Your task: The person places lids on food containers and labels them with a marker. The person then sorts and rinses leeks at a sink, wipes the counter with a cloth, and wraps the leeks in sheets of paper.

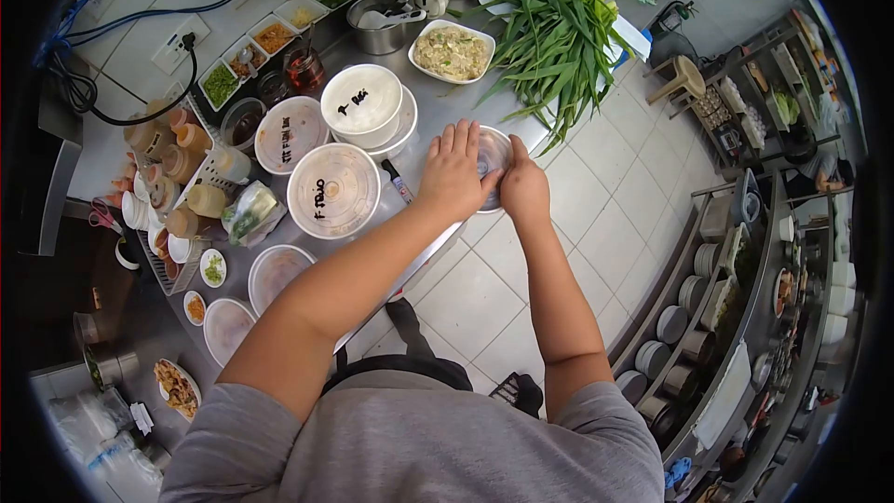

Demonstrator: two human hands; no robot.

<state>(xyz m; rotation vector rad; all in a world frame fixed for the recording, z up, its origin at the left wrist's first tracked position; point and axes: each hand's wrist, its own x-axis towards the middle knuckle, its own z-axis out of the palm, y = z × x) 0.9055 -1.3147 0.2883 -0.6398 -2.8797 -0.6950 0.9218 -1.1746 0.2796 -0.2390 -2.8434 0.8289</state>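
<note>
A round plastic tub with a clear lid (494, 156) sits at the front edge of the steel counter. My left hand (456, 172) rests on its left side, fingers stretched out flat and thumb reaching across the lid. Around the tub's right side curls my right hand (524, 186), its lower fingers hidden. A marker pen (398, 182) lies just left of my left hand. Beyond it stand lidded tubs with handwriting on top: a white one (361, 101), stacked over another lid, and two more, including a clear-lidded tub (333, 191).
Long green leaves (554, 42) hang over the counter's right end, beside a bowl of pale chopped food (453, 51). Sauce bottles fill a basket (177, 177) at left. Two more lidded tubs (279, 270) lie under my left arm. Shelves with dishes (689, 298) line the right.
</note>
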